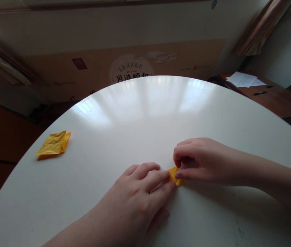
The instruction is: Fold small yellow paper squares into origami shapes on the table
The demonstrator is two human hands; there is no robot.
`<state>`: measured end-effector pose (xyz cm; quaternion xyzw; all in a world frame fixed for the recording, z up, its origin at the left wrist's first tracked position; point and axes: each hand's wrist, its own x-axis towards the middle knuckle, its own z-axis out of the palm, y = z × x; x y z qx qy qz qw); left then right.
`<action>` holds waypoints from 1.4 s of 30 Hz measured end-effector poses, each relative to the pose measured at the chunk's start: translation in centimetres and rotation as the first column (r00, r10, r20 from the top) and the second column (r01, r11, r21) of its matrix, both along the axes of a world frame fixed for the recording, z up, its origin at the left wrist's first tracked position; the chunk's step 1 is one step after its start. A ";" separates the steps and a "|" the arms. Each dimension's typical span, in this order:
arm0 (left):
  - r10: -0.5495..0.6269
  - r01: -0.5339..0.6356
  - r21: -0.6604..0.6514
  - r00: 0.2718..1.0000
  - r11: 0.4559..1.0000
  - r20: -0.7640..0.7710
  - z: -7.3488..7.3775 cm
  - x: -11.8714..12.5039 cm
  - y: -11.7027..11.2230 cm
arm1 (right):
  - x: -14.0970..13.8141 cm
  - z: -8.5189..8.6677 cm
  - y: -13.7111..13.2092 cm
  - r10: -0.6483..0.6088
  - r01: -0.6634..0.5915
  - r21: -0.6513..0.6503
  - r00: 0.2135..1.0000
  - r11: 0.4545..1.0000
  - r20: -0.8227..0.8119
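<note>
A small folded piece of yellow paper (173, 174) lies on the white round table (104, 144), partly hidden under my fingers. My left hand (140, 195) rests on the table with its fingers apart, and its fingertips press on the paper's left side. From the right, my right hand (199, 159) pinches the paper's right part between thumb and forefinger. Over at the table's left side sits a larger folded yellow paper piece (54, 144), with layers standing slightly apart.
Behind the table stands a printed cardboard panel (96, 68) against the wall. To the right, white paper sheets (245, 79) lie on a brown wooden desk (284, 99). Curtains (264, 27) hang at both sides. Window light reflects off the tabletop's far part.
</note>
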<state>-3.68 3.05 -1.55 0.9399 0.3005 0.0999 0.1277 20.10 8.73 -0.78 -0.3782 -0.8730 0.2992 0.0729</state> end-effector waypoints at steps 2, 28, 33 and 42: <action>0.004 -0.004 -0.004 1.000 1.000 -0.004 0.1 0.0 0.0 | -0.1 -0.1 -0.1 0.007 -0.007 0.023 1.000 1.000 0.006; -0.002 -0.001 -0.043 0.997 0.999 -0.082 0.3 -0.3 -0.3 | 0.5 -0.6 0.4 0.139 -0.138 0.024 0.985 0.990 -0.103; 0.046 -0.059 -0.068 0.984 0.996 -0.175 0.6 0.4 -1.2 | 0.9 -0.7 0.4 0.172 -0.163 0.062 0.969 0.985 -0.178; 0.060 -0.075 -0.067 0.976 0.995 -0.209 0.3 0.5 -1.4 | 0.5 -1.2 -0.1 0.232 -0.211 0.224 0.970 0.951 -0.071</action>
